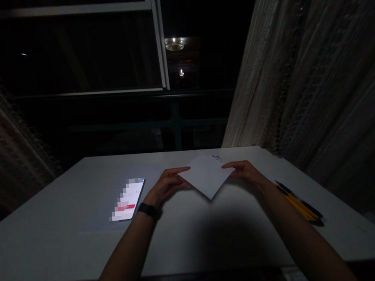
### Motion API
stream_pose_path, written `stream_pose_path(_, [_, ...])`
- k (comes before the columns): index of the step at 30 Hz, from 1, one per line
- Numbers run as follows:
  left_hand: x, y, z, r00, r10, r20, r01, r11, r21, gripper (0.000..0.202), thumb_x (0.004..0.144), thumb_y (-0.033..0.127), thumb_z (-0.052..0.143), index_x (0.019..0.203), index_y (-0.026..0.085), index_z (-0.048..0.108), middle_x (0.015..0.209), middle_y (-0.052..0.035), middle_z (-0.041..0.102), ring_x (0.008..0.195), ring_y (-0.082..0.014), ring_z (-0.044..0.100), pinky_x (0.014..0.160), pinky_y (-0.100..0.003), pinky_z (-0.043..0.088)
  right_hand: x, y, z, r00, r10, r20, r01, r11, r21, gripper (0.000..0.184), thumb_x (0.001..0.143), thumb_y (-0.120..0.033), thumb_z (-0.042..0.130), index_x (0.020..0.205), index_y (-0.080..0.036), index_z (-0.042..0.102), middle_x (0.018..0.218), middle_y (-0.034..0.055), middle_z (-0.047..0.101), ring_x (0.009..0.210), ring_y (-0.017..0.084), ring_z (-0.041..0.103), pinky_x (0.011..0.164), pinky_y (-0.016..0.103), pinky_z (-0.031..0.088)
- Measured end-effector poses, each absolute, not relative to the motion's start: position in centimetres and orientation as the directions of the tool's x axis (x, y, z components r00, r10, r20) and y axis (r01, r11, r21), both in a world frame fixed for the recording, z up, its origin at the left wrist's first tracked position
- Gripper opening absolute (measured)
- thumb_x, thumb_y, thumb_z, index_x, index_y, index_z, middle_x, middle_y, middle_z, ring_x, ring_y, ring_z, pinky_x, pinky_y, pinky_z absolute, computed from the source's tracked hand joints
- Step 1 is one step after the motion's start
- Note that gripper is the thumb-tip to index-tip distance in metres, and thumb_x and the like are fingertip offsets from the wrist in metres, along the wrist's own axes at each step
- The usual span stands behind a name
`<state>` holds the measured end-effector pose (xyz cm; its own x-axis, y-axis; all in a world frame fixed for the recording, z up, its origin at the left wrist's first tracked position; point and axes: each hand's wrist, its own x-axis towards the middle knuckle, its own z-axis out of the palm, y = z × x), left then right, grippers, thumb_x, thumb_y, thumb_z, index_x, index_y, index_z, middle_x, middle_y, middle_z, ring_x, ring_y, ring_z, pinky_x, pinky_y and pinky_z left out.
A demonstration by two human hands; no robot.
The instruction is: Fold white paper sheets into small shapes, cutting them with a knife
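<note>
A white sheet of paper (207, 178), turned like a diamond with one corner toward me, is held just over the white table (189, 244). My left hand (169, 183) pinches its left corner, thumb on top and fingers beneath. At the opposite corner my right hand (246, 173) grips the paper in the same way. Small dark marks, too faint to read, show near the paper's far right edge. A dark watch (148, 210) is on my left wrist.
Left of my left hand lies a lit phone (129, 200), its screen partly blurred out. Yellow and black pens or tools (299, 205) lie by my right forearm. A curtain (253, 66) hangs at the right, and a dark window (70, 54) is beyond the table.
</note>
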<state>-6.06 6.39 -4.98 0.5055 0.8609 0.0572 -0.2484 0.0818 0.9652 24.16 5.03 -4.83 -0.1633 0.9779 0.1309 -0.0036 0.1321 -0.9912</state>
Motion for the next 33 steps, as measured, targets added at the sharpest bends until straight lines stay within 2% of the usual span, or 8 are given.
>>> stream_pose_path(5, [-5.3, 6.5, -5.2, 0.458, 0.889, 0.015, -0.223, 0.098, 0.97, 0.041, 0.064, 0.018, 0.072, 0.103, 0.008, 0.064, 0.091, -0.0132, 0.069, 0.082, -0.021, 0.066, 0.088, -0.042, 0.047, 24.3, 5.3, -5.1, -0.128, 0.986, 0.105, 0.019, 0.109, -0.994, 0.028, 0.052, -0.029, 0.078, 0.077, -0.016, 0.073, 0.065, 0.0049, 0.07, 0.061, 0.015, 0.063, 0.067, 0.03, 0.049])
stream_pose_path(12, [-4.9, 6.5, -5.1, 0.416, 0.909, 0.019, -0.144, 0.046, 0.988, 0.037, 0.062, 0.034, 0.075, 0.087, 0.007, 0.07, 0.084, -0.0141, 0.07, 0.077, -0.0233, 0.066, 0.083, -0.044, 0.049, 23.9, 5.4, -5.2, -0.064, 0.993, 0.099, -0.098, 0.093, -0.991, 0.032, 0.054, -0.041, 0.077, 0.065, -0.012, 0.071, 0.069, 0.0101, 0.07, 0.061, 0.017, 0.063, 0.064, 0.029, 0.051])
stream_pose_path(18, [-4.0, 6.4, -5.8, 0.384, 0.913, 0.138, -0.133, -0.093, 0.987, 0.033, 0.064, 0.038, 0.072, 0.079, 0.007, 0.071, 0.087, -0.0141, 0.07, 0.078, -0.023, 0.065, 0.08, -0.04, 0.05, 23.0, 5.5, -5.2, 0.048, 0.998, 0.045, -0.25, 0.056, -0.967, 0.028, 0.059, -0.036, 0.077, 0.07, -0.012, 0.068, 0.073, 0.0116, 0.07, 0.068, 0.021, 0.066, 0.066, 0.03, 0.055])
stream_pose_path(20, [-3.4, 6.2, -6.1, 0.349, 0.917, 0.192, -0.106, -0.164, 0.981, 0.032, 0.067, 0.038, 0.07, 0.078, 0.009, 0.072, 0.089, -0.0135, 0.07, 0.08, -0.0227, 0.065, 0.077, -0.036, 0.05, 22.6, 5.4, -5.2, 0.099, 0.994, 0.05, -0.303, 0.078, -0.95, 0.026, 0.06, -0.034, 0.077, 0.072, -0.014, 0.066, 0.071, 0.0092, 0.07, 0.069, 0.021, 0.067, 0.066, 0.03, 0.055])
stream_pose_path(22, [-2.8, 5.8, -6.3, 0.295, 0.928, 0.229, -0.061, -0.22, 0.974, 0.031, 0.068, 0.039, 0.068, 0.078, 0.01, 0.073, 0.088, -0.0127, 0.07, 0.081, -0.0223, 0.064, 0.074, -0.032, 0.05, 21.8, 5.3, -5.4, 0.12, 0.989, 0.083, -0.379, 0.123, -0.917, 0.03, 0.06, -0.031, 0.077, 0.084, -0.018, 0.063, 0.074, 0.0049, 0.07, 0.071, 0.02, 0.067, 0.069, 0.032, 0.056])
stream_pose_path(25, [-1.7, 4.9, -6.4, 0.231, 0.936, 0.266, -0.031, -0.266, 0.963, 0.031, 0.07, 0.04, 0.066, 0.079, 0.011, 0.073, 0.086, -0.0115, 0.071, 0.08, -0.0217, 0.064, 0.072, -0.029, 0.048, 19.9, 4.8, -5.8, 0.06, 0.989, 0.137, -0.532, 0.148, -0.834, 0.05, 0.059, -0.027, 0.078, 0.103, -0.026, 0.055, 0.088, 0.0002, 0.069, 0.081, 0.021, 0.066, 0.074, 0.038, 0.055])
stream_pose_path(28, [-0.6, 3.8, -6.5, 0.281, 0.919, 0.278, -0.03, -0.281, 0.959, 0.031, 0.07, 0.039, 0.066, 0.081, 0.011, 0.073, 0.084, -0.0101, 0.071, 0.079, -0.0215, 0.063, 0.07, -0.029, 0.048, 17.7, 4.1, -6.1, -0.056, 0.985, 0.164, -0.641, 0.09, -0.763, 0.048, 0.062, -0.03, 0.076, 0.104, -0.024, 0.053, 0.099, 0.0035, 0.067, 0.095, 0.025, 0.062, 0.079, 0.041, 0.053])
stream_pose_path(33, [0.2, 2.5, -6.5, 0.39, 0.892, 0.228, -0.054, -0.225, 0.973, 0.036, 0.066, 0.036, 0.071, 0.09, 0.01, 0.071, 0.088, -0.0119, 0.07, 0.078, -0.0228, 0.064, 0.069, -0.03, 0.049, 16.3, 3.2, -5.8, 0.098, 0.982, 0.16, -0.591, 0.187, -0.785, 0.045, 0.063, -0.027, 0.075, 0.102, -0.02, 0.055, 0.097, 0.0048, 0.067, 0.095, 0.024, 0.061, 0.079, 0.038, 0.051])
